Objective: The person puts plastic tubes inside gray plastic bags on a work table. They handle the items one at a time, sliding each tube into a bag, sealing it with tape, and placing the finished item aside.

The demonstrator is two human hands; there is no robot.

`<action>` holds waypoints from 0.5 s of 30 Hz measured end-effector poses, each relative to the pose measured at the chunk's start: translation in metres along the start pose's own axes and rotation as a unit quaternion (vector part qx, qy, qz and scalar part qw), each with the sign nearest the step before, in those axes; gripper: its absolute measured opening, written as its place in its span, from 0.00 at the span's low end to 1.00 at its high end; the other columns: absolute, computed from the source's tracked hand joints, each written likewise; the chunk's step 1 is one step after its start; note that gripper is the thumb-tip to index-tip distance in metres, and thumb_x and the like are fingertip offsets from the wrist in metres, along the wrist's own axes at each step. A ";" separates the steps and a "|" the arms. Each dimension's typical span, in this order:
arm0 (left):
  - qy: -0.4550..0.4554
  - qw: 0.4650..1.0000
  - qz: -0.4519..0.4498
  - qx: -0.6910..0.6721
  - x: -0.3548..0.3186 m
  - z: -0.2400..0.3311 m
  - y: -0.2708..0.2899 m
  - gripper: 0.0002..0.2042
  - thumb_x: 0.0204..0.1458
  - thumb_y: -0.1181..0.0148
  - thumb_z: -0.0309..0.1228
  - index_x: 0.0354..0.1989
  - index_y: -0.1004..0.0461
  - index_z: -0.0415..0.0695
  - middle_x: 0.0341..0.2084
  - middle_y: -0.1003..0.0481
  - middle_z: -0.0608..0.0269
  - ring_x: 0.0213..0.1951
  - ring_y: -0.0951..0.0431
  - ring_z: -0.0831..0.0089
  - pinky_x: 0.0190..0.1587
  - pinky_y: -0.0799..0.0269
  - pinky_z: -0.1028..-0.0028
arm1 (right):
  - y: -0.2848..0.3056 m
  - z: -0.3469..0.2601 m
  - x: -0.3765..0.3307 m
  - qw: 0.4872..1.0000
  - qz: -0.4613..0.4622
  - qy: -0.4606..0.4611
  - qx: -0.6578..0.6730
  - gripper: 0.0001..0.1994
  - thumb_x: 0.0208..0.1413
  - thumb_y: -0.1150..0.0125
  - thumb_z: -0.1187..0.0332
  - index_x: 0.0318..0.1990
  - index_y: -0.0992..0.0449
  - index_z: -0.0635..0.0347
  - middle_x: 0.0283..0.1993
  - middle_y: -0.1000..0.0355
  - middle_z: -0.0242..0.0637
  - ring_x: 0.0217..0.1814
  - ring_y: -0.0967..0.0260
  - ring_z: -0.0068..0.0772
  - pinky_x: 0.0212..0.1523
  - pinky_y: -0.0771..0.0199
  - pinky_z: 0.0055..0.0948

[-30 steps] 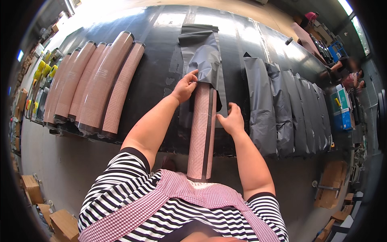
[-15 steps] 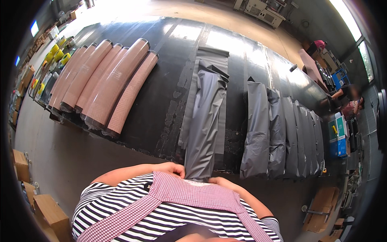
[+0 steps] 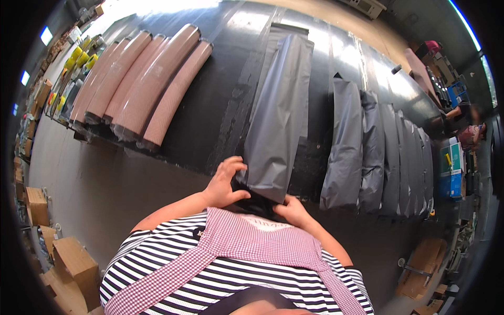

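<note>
A: Setting: a workshop hall. A long dark surface (image 3: 210,121) runs across the middle of the frame, with bare grey floor below it at left. Cardboard boxes (image 3: 63,262) sit in the lower left corner.

B: Stock on the surface?

A: Upper left: a row of pink rolls wrapped in clear film (image 3: 142,89), lying side by side and touching. Right of centre: a row of filled grey plastic bags (image 3: 378,152), overlapping one another and reaching toward the right edge.

B: Item in hand?

A: One long grey bag (image 3: 278,121), lying lengthwise at centre frame, apart from the row at right. Its near end hangs at the surface's front edge, just above the person's chest. Contents not visible.

B: Left hand?

A: Left hand (image 3: 224,184) is at the bag's lower left corner. Thumb and fingers (image 3: 231,167) are curled onto the bag's edge, closed on it.

B: Right hand?

A: Right hand (image 3: 294,210) is at the bag's lower right corner, under the near end, fingers closed on the dark material there. Both hands touch the same bag end, close together.

B: Anyone else?

A: Another person (image 3: 467,126) at the far right edge, beside blue crates (image 3: 451,94); too small to tell more.
</note>
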State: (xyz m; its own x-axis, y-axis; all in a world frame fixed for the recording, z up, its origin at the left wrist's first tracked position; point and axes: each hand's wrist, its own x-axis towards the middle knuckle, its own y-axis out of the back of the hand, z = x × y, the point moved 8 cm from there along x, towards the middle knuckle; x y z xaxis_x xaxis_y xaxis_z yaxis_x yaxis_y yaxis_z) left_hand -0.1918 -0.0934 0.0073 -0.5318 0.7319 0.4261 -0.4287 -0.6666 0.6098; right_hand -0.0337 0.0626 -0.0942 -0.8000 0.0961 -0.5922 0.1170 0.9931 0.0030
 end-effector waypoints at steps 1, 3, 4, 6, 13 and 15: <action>0.061 0.997 0.005 0.042 -0.009 -0.011 -0.009 0.28 0.43 0.30 0.27 0.54 0.36 0.43 0.44 0.29 0.53 0.44 0.26 0.59 0.51 0.30 0.68 | 0.006 -0.019 0.002 0.992 0.067 0.099 -0.039 0.21 0.50 0.37 0.66 0.50 0.26 0.71 0.44 0.23 0.43 0.46 0.29 0.27 0.49 0.30 0.27; 0.285 0.957 -0.023 -0.058 -0.039 -0.051 -0.030 0.30 0.45 0.31 0.28 0.55 0.40 0.43 0.43 0.30 0.51 0.41 0.26 0.57 0.47 0.28 0.65 | 0.009 -0.029 0.004 0.986 0.141 0.076 -0.036 0.20 0.52 0.35 0.62 0.46 0.24 0.71 0.38 0.22 0.41 0.40 0.27 0.26 0.44 0.29 0.27; 0.363 0.921 -0.021 -0.139 -0.053 -0.061 -0.038 0.23 0.46 0.32 0.26 0.48 0.38 0.42 0.35 0.29 0.52 0.35 0.26 0.58 0.41 0.29 0.64 | 0.012 -0.014 0.009 0.980 0.174 0.090 -0.012 0.16 0.51 0.36 0.64 0.42 0.22 0.71 0.33 0.22 0.38 0.35 0.28 0.24 0.39 0.29 0.27; 0.330 0.935 -0.110 -0.075 -0.066 -0.060 -0.045 0.16 0.47 0.34 0.25 0.38 0.38 0.41 0.27 0.30 0.53 0.30 0.27 0.60 0.36 0.30 0.64 | 0.018 -0.003 0.007 0.982 0.170 0.043 -0.067 0.14 0.50 0.37 0.67 0.38 0.21 0.71 0.29 0.23 0.37 0.30 0.29 0.23 0.35 0.30 0.26; 0.021 0.996 0.023 0.078 -0.047 0.011 -0.011 0.09 0.39 0.31 0.23 0.27 0.26 0.42 0.26 0.28 0.59 0.30 0.28 0.58 0.32 0.31 0.64 | -0.001 0.036 -0.019 0.996 0.076 0.033 -0.012 0.10 0.50 0.34 0.68 0.32 0.22 0.70 0.25 0.25 0.33 0.26 0.34 0.19 0.28 0.33 0.26; -0.058 0.996 -0.072 -0.011 -0.041 0.038 -0.042 0.08 0.42 0.31 0.26 0.29 0.24 0.43 0.29 0.26 0.61 0.30 0.26 0.62 0.33 0.29 0.68 | -0.008 0.024 -0.029 0.998 0.060 0.013 -0.008 0.09 0.51 0.33 0.69 0.32 0.21 0.69 0.27 0.23 0.36 0.27 0.31 0.18 0.29 0.32 0.25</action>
State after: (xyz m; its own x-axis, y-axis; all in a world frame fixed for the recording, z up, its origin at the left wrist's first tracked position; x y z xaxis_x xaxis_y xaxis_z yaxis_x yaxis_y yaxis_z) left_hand -0.1243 -0.0903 -0.0101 -0.3757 0.8308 0.4107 -0.5110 -0.5554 0.6560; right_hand 0.0027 0.0499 -0.0967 -0.7957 0.2156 -0.5660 0.2038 0.9753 0.0849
